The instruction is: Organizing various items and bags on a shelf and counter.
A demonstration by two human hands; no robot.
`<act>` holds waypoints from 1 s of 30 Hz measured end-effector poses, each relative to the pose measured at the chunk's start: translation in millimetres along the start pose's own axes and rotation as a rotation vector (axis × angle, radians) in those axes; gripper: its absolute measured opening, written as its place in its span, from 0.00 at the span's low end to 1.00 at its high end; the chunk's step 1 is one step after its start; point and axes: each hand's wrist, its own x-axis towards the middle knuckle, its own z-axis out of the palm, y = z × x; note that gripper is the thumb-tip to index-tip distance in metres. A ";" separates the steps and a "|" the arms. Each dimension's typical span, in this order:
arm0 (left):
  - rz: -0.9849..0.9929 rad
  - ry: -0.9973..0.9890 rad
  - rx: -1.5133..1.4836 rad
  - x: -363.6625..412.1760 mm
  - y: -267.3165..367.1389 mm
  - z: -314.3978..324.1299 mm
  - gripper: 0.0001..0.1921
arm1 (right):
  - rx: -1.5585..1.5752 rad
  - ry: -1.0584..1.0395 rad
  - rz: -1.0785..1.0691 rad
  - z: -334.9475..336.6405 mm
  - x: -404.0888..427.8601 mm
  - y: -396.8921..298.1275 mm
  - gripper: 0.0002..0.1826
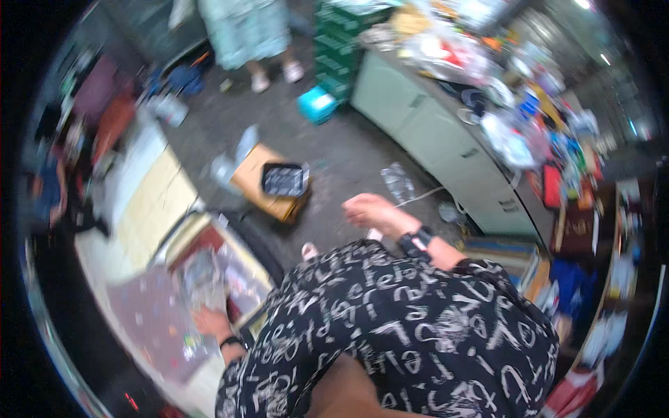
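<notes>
My left hand (211, 321) reaches down at the lower left, at the edge of an open drawer or case (251, 261) with a pale rim. Its fingers meet a clear plastic bag (201, 271), but blur hides whether they grip it. Clear plastic packets (243, 279) lie inside the case over something dark red. Beside it, a mauve sheet (149, 313) with small specks covers part of a pale surface. My right hand (376, 211) hangs over the floor with curled fingers, and no object shows in it. A dark band circles each wrist.
A cardboard box (261, 175) carries a black tray (285, 179) on the floor. A crumpled clear bag (397, 182) and a teal box (317, 104) lie nearby. A pale green cabinet (434, 136) stands right, its top heaped with bags. Another person (245, 31) stands at the back.
</notes>
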 end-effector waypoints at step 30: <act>1.783 -0.484 -0.336 -250.8 645.7 -262.1 0.21 | 0.621 0.745 -0.228 -376.9 -286.6 108.5 0.16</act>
